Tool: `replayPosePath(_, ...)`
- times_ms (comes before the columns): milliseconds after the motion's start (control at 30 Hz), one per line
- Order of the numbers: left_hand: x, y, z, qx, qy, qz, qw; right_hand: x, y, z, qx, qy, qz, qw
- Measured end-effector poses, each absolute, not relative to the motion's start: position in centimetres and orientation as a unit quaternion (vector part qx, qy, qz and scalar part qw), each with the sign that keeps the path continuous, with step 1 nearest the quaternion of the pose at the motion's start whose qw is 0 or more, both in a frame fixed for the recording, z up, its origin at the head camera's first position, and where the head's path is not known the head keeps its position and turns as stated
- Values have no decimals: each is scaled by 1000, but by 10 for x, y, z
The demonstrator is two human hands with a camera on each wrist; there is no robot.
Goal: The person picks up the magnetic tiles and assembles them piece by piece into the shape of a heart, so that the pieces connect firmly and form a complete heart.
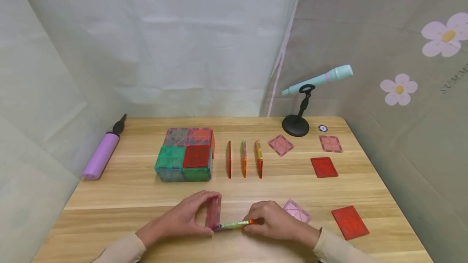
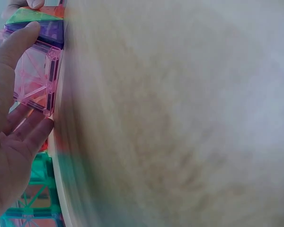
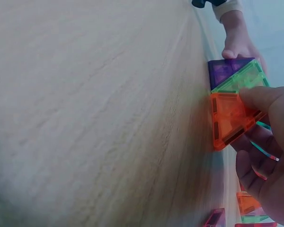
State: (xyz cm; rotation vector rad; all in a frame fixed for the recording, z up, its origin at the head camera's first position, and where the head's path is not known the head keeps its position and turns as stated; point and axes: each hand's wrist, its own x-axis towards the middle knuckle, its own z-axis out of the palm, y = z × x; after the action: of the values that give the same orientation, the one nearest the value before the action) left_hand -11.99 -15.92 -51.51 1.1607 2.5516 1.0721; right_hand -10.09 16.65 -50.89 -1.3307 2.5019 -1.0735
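Right hand [image 1: 272,220]: pinching the orange tile [image 3: 227,116], some fingertips hidden behind it.
Left hand [image 1: 183,217]: grasping the pink tile [image 1: 213,211] between thumb and fingers.
Between the hands: green tile [image 3: 250,77] and purple tile [image 3: 221,72] on edge, the purple meeting the pink's near end.
Tile box [image 1: 184,155]: beyond the left hand on the tabletop [image 1: 128,202]; contents hard to make out.
Sleeves [image 1: 122,250]: cut off at bottom.

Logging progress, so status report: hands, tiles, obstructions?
Left hand holding pink tile. Right hand pinching orange tile. Loose pink tile close beside right hand; nothing visibly blocking.
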Motion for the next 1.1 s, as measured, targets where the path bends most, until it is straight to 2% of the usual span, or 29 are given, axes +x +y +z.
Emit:
replayPosePath(333,-115,-159,-515,360,852,369,89,-110,174,-502,-437,824,-356,57)
replayPosePath(767,-115,-159,-515,355,855,369,81,-148,196,-485,-134,917,-369,-75)
replayPosePath(933,-115,-159,-514,356,852,374,81,-166,193,-483,-69,927,-356,-99)
replayPosePath(1100,-114,-159,-514,357,852,375,82,-182,187,-481,-42,935,-337,-97)
